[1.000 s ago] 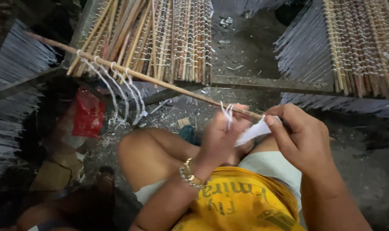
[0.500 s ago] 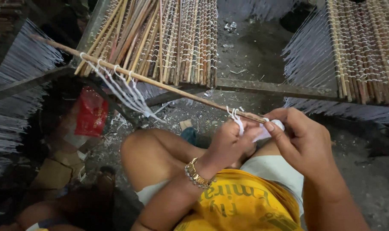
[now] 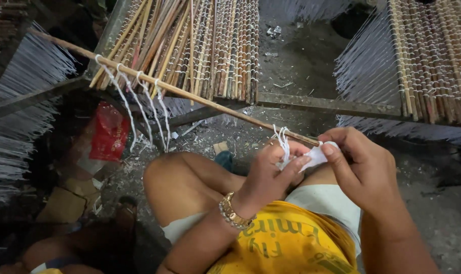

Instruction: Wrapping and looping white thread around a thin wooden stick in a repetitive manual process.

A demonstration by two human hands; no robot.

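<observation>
Fingers (image 3: 291,170) of left hand (image 3: 268,175) pinch white thread (image 3: 282,142) on stick (image 3: 190,95) | right hand (image 3: 360,167) fingers pinch thread bundle (image 3: 315,156), feeding the knot | stick slants over knee, end steadied between hands

left hand (image 3: 271,170) and right hand (image 3: 360,165) knotting white string (image 3: 284,144) on bamboo stick (image 3: 190,94)

White string (image 3: 284,144) loops on a tan stick (image 3: 190,95); yellow shirt (image 3: 286,248), red bag (image 3: 109,133).
</observation>
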